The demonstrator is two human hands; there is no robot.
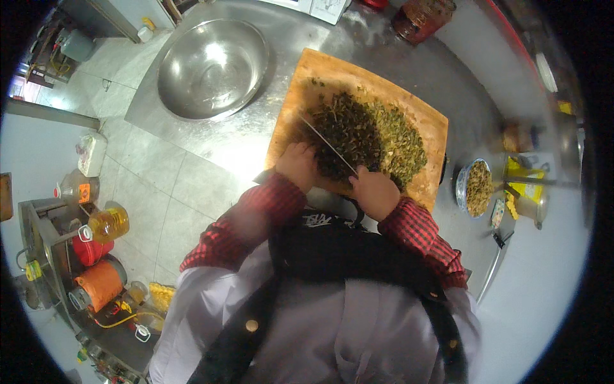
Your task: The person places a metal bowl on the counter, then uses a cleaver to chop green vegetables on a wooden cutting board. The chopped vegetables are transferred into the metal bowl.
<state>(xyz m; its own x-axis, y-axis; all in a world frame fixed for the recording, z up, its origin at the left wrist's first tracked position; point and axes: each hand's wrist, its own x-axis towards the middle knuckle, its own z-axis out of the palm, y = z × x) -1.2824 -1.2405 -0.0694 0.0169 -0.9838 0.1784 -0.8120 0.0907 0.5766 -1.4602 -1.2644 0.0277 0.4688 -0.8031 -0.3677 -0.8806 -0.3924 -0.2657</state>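
My right hand (376,192) grips the handle of a knife; its thin blade (328,143) slants up and left across a heap of dark chopped greens (352,127). Paler chopped greens (400,144) adjoin that heap on its right. Both lie on a thick wooden cutting board (331,62). At the left edge of the dark heap, my left hand (297,165) rests with curled fingers, to the left of the blade. Its fingertips are blurred, so whether they pinch any greens is unclear.
A wide steel basin (211,72) stands left of the board on the steel table (225,139). Right of the board is a patterned bowl of chopped food (478,189). A jar of dark red contents (424,19) stands at the back. An oil jug (109,224) is at the far left.
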